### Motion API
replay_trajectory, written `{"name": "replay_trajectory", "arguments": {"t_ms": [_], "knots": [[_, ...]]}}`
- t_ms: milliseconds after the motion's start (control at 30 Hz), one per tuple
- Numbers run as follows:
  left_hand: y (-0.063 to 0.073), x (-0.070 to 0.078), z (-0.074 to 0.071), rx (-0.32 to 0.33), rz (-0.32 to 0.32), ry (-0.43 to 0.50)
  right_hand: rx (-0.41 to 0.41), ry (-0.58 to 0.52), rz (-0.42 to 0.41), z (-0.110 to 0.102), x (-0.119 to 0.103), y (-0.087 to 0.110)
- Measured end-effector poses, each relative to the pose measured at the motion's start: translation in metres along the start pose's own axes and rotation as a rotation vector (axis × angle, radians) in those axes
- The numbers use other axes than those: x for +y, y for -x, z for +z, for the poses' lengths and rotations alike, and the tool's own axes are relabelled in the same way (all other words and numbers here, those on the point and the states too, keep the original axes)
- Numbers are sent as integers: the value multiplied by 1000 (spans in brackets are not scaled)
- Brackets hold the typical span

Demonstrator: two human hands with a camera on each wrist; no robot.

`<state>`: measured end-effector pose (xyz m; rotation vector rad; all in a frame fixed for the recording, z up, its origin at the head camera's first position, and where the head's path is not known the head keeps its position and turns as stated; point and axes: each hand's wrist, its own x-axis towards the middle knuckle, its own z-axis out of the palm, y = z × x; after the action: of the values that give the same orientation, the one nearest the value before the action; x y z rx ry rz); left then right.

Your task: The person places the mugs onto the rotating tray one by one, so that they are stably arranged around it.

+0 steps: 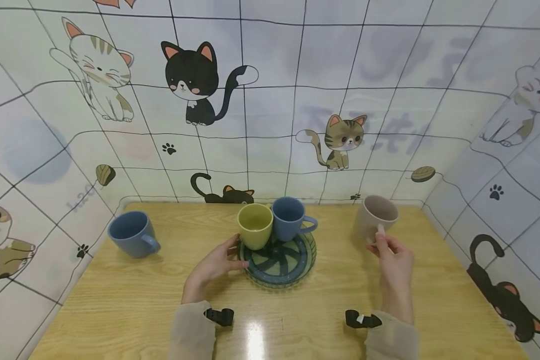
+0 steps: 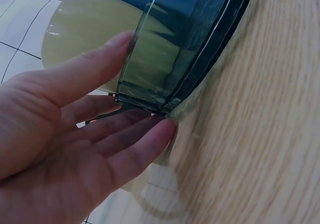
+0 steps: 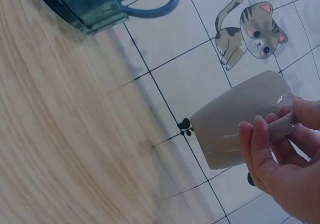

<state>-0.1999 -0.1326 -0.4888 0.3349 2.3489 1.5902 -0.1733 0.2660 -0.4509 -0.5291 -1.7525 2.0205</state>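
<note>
A round, green-tinted glass tray with a dark spoked pattern sits mid-table. My left hand holds its left side, thumb at the upper rim and fingers low against the base. On the tray stand a yellow-green cup and a blue mug, side by side at the back, the mug's handle pointing right. Off to the right, my right hand pinches the handle of a pale grey-beige mug, thumb on one side and fingers on the other. This mug is tilted.
Another blue mug stands at the table's left, its handle turned toward the front right. The light wooden table ends at a cat-patterned wall covering behind and on both sides.
</note>
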Motion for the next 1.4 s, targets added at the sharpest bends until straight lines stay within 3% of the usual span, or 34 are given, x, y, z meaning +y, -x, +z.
{"name": "replay_trajectory", "arguments": {"t_ms": [133,333,600,833,967,1133,1400], "knots": [[3,-2,-4,-15,8,35,-57,53,2,8,0,8],[4,-5,-9,-107,76,67,-105,58,-13,17,5,18],[3,-3,-10,-80,38,98,-198,91,-54,32,11,26],[4,1,-9,-24,25,63,-277,30,-89,45,9,32],[4,3,-7,-39,9,78,-318,-4,-101,46,9,34],[3,3,-6,-96,-1,122,-376,43,-107,41,8,37],[3,4,-4,-91,-16,40,-443,121,-100,44,5,42]]}}
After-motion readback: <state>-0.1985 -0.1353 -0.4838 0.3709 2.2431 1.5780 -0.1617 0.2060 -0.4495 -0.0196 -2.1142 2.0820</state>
